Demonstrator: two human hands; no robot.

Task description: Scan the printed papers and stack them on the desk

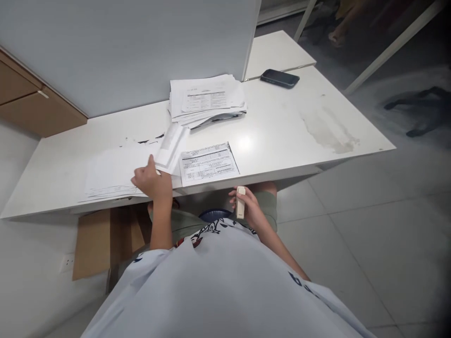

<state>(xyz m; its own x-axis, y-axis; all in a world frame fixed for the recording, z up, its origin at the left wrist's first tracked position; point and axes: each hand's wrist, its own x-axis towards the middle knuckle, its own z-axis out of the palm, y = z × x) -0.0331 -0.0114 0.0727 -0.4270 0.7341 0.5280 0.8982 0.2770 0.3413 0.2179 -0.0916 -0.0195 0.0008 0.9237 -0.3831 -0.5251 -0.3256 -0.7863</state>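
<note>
My left hand (148, 182) is over the desk's front edge, fingers curled around the near end of a curled paper sheet (172, 146). That sheet bends up off the desk. Left of this hand lies a flat pile of white papers (109, 171), their tops blank. Just to the right, a printed form (210, 163) rests face up near the edge. Below the desk edge, above my lap, my right hand (252, 206) grips a small cream stapler (240, 203), held upright between thumb and fingers.
A thick stack of printed papers (207, 101) stands against the grey partition (141, 47). Farther right, a dark phone (280, 78) lies on the white desk (282, 126), which has a worn patch. An open cardboard box (92, 241) is under the desk at left. Another person's hand (336, 38) shows at top right.
</note>
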